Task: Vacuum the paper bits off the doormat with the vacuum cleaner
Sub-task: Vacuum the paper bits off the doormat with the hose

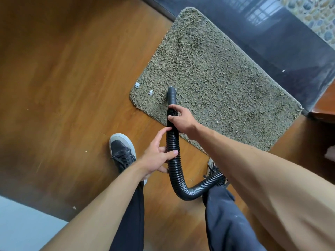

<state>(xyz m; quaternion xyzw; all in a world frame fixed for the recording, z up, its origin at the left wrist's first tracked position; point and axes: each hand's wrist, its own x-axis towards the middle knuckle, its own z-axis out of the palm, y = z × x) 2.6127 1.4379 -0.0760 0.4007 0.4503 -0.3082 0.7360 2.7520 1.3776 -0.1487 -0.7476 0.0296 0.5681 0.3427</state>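
Black ribbed hose (173, 142) held in both hands over a shaggy grey-green doormat (217, 73).

Right hand (181, 119) grips the hose just behind the smooth nozzle (171, 95), fingers and thumb wrapped round it; left hand (157, 157) holds it lower down, thumb across the ribs, forefinger stretched up along it; nozzle tip rests on the mat's near-left corner; two white paper bits (150, 92) lie just left of the tip, one at the mat's very edge; wooden floor (72, 69) surrounds the mat; a dark shoe (122, 151) stands beside it.
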